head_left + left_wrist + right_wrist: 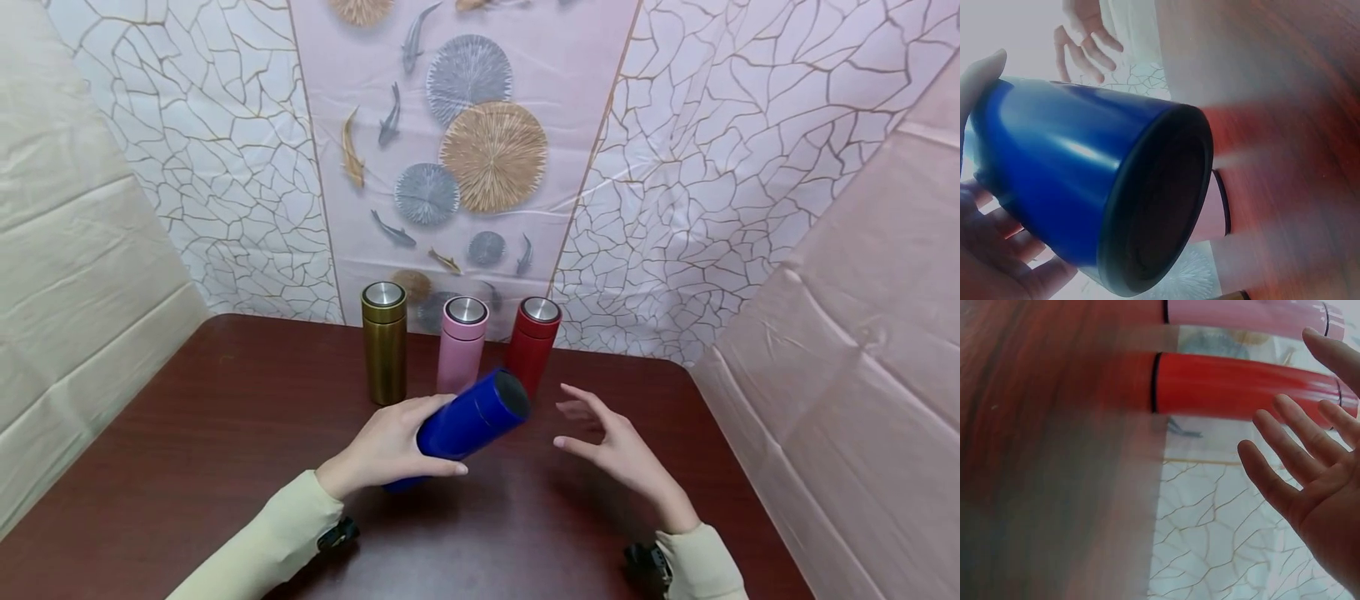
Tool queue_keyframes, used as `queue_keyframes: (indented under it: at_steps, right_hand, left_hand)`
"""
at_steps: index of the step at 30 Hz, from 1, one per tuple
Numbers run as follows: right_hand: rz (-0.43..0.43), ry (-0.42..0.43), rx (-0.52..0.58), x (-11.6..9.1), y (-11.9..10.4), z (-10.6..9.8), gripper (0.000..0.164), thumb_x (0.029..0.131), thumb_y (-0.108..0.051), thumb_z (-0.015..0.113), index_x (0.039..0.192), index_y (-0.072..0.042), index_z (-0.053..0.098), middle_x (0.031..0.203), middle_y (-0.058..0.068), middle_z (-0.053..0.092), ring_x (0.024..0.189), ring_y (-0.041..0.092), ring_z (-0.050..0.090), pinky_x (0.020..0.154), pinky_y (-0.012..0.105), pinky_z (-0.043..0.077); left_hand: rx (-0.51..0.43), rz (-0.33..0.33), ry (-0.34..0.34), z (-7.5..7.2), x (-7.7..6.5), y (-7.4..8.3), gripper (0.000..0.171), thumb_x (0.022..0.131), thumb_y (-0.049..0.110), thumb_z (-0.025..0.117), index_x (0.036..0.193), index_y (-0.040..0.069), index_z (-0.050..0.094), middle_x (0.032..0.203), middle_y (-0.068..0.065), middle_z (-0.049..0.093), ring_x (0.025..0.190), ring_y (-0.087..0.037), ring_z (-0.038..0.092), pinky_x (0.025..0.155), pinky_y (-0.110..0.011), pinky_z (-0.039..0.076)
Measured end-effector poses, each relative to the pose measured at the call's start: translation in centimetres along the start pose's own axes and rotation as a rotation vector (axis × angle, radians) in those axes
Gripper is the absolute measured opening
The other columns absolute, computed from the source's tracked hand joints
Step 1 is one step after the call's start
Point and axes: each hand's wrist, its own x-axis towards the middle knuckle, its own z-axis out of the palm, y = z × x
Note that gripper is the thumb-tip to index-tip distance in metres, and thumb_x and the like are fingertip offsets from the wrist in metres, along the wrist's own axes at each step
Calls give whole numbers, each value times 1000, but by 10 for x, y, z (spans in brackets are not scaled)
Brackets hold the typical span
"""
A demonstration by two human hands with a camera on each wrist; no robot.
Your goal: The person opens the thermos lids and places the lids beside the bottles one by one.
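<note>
- The left hand (390, 440) grips the blue bottle (468, 423) round its body, with the thumb along the near side and the fingers wrapped round the other.
- The blue bottle leans well over above the middle of the table (525, 542), its seamed end raised toward the right; whether its lower end touches the wood is hard to tell from these angles.
- The right hand (624, 450) holds nothing. Its fingers are spread and gently bent, apart from the blue bottle and near the red bottle (531, 354).
- 3 bottles stand upright behind: the gold bottle (386, 358) at the left, the pink bottle (459, 354) in the middle and the red bottle at the right. The blue bottle hides the foot of the pink bottle.
- The blue bottle looks stiff and hard-walled, probably metal, so a firm squeeze should not dent it. Its weight likely depends on what is inside.
- Its smooth, glossy coat could slip in dry or damp fingers, and its round body could roll if laid down.
- The best hold is probably mid-body, below the seam, with 2 hands for any turn; the dark base (1163, 209) would give a second support.
</note>
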Motion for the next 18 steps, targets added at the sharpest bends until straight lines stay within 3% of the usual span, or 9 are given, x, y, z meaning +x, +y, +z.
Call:
queue_keyframes:
  at_steps: [7,12,18]
  right_hand:
    - [-59,-39,7,3,-21,1,77,85,-34,82,151,-32,42,132,2,64,119,30,62,97,49,50]
    - [-103,-86,49,3,-37,3,81,84,-33,83,153,-25,40,135,-2,63,119,31,62,96,53,50]
    - [-130,-100,29,3,-52,5,82,84,-35,83,153,-34,38,135,-9,61,116,20,63,95,45,52]
  left_hand:
    - [15,19,-2,1,-1,3,86,71,79,71,140,29,57,124,6,67,103,-11,63,86,-41,54]
    - [22,21,-18,3,-2,6,86,72,78,72,141,28,57,126,5,66,105,-12,63,87,-41,54]
    - [35,24,-30,5,-2,8,86,72,78,71,141,28,57,126,4,66,106,-12,63,87,-41,54]
